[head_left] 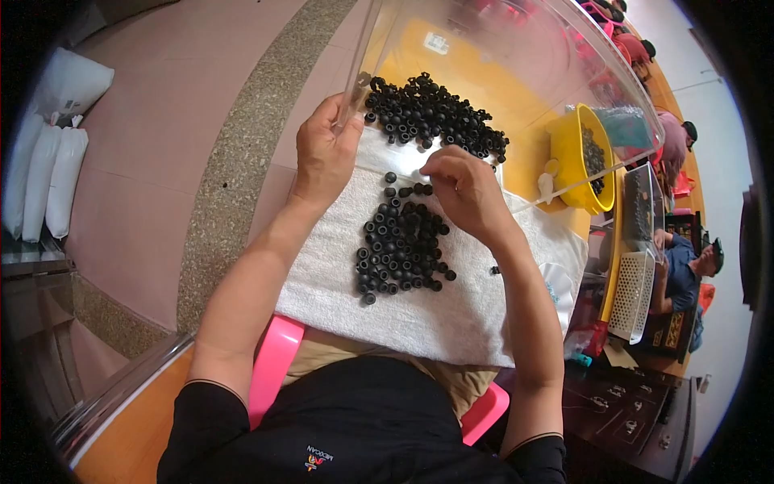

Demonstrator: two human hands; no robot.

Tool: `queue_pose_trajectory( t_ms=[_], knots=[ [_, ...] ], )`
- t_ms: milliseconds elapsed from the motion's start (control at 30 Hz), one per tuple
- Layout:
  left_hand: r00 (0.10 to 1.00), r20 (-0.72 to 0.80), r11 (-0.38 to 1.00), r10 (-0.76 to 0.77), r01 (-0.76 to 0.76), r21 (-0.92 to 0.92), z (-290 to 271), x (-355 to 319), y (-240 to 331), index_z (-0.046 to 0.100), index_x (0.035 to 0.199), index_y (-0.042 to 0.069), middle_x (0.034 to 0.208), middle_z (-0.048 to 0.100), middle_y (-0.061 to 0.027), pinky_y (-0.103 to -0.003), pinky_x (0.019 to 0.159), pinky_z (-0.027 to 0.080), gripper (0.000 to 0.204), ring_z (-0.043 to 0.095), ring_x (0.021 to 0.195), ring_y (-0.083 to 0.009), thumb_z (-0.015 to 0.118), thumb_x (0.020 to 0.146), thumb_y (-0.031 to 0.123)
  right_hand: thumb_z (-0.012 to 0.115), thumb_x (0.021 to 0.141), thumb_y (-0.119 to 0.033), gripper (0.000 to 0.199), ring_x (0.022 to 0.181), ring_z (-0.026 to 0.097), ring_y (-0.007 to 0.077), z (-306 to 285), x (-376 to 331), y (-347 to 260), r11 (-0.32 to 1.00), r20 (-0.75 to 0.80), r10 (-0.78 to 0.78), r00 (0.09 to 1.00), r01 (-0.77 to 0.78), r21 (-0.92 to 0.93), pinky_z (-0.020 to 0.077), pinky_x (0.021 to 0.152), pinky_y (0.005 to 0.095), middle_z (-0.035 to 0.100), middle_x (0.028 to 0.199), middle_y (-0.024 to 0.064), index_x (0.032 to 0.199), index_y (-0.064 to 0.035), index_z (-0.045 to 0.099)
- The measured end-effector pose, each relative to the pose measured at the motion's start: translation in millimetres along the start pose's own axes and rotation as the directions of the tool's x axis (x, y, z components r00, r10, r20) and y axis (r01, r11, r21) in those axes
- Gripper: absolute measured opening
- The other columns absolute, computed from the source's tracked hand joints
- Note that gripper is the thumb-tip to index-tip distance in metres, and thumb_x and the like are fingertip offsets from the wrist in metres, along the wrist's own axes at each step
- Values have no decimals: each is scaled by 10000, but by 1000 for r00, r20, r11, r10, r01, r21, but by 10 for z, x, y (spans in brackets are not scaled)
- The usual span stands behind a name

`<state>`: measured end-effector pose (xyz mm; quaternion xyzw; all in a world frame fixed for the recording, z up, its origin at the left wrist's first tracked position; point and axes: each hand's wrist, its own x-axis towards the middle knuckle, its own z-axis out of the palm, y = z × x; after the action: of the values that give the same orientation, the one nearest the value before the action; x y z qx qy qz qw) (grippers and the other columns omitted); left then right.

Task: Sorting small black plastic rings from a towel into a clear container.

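Note:
My left hand (pixel 326 153) grips the near left edge of a clear plastic bin (pixel 355 85), which is tilted toward me. Inside its low end lies a heap of small black round parts (pixel 435 113), many with a hole in one end. A second pile of loose black parts (pixel 399 246) is spread over a white towel (pixel 322 282) in front of me. Between the two heaps, my right hand (pixel 468 194) has its fingers curled together; whatever they may hold is hidden.
At the right stands a yellow tub (pixel 576 153) with dark parts in it. Beyond it are a white perforated basket (pixel 632 297) and a seated person (pixel 684 270). White sacks (pixel 60 169) rest on the floor at left. A pink chair (pixel 276 359) shows beneath me.

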<state>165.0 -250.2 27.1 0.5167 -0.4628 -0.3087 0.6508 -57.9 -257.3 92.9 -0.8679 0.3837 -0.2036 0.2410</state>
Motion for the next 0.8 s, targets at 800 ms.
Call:
queue_pose_trajectory(
  t_ms=[800],
  knots=[
    [1000,-10,997,0,-1,-81,12,20,-6,660,1169,-6,858,664,-13,-258,684,490,249,570,749,-68,631,936,77,631,891,-108,238,1009,656,337,245,439,-67,934,-15,-71,997,61,-352,528,862,436,651,1151,123,1105,-29,699]
  ],
)
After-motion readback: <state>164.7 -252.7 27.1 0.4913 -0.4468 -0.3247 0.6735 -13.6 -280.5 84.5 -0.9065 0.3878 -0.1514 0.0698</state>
